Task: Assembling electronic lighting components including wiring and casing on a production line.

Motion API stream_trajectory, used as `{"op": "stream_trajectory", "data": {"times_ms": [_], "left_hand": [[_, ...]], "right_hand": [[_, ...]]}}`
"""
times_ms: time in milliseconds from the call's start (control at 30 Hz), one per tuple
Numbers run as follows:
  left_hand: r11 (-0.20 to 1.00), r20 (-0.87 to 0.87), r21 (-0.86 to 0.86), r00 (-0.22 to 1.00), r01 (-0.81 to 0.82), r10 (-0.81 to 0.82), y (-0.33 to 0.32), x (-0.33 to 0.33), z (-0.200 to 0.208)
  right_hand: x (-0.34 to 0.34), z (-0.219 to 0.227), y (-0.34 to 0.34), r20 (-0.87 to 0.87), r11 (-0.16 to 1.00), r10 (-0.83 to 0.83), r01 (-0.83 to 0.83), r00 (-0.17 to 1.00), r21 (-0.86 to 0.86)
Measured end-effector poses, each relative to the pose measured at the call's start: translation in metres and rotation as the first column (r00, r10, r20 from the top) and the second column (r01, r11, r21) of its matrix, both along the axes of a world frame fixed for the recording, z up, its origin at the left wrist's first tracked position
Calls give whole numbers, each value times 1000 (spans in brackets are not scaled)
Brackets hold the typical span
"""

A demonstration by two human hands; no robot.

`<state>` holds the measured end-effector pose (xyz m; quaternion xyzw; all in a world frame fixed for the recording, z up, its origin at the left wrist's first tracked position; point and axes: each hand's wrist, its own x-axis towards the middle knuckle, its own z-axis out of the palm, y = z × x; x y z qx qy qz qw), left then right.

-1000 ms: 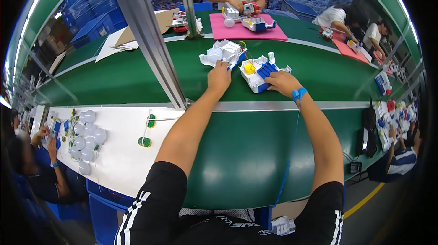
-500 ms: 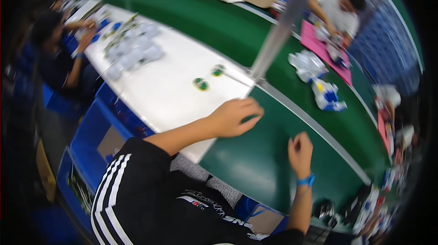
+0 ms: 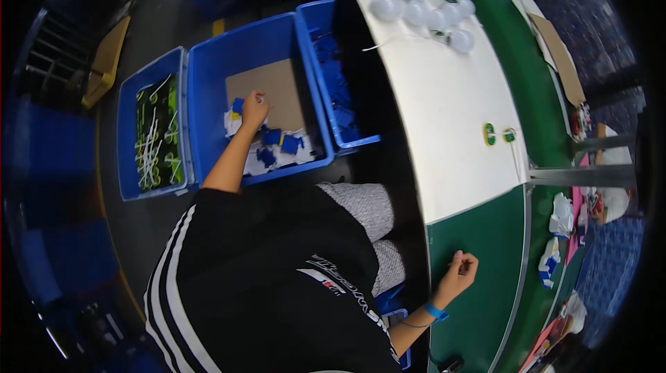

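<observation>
My left hand (image 3: 255, 111) reaches down into a large blue bin (image 3: 208, 74). Its fingers are curled together beside a small blue part (image 3: 237, 105); what they hold, if anything, is hidden. Near that hand, several blue pieces (image 3: 272, 138) lie with white wrapping (image 3: 304, 156) on the bin's brown cardboard bottom (image 3: 281, 88). My right hand (image 3: 459, 276), with a blue wristband, is over the green tabletop (image 3: 479, 310). The fingers there are curled in, and I cannot make out what is in them.
Left of the large bin stands a smaller blue bin (image 3: 184, 123) of green parts and white sticks. Another blue bin (image 3: 357, 142) sits against the white table (image 3: 458, 130), which holds white round bulbs (image 3: 416, 12) and green-yellow pieces (image 3: 490, 134). A metal post (image 3: 583, 176) rises at the table's far edge.
My view has swung left. My left hand has moved from above the tabletop down into the large blue bin. The right hand remains over the green tabletop.
</observation>
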<state>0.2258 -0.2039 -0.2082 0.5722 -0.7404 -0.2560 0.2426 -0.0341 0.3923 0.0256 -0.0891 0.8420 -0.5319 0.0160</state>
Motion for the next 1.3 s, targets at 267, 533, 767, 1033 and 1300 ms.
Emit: {"op": "stream_trajectory", "data": {"times_ms": [267,533,767,1033,1300], "left_hand": [[830,338,551,886,85,-316,18,46,-141],[802,371,305,712,513,-596,79,-15,-102],[741,424,562,641,368,-640,59,-44,-130],[662,445,639,514,391,-733,32,-65,-179],[311,160,775,305,550,-939,0,-64,-164]], "right_hand": [[-1,-3,-7,-119,987,24,-4,993,162],[2,-3,-9,-194,936,-38,103,980,336],[-3,-6,-13,-226,913,-32,121,974,391],[-2,-7,-11,-245,882,-31,142,969,450],[-4,-6,-20,-284,873,-20,155,959,462]]}}
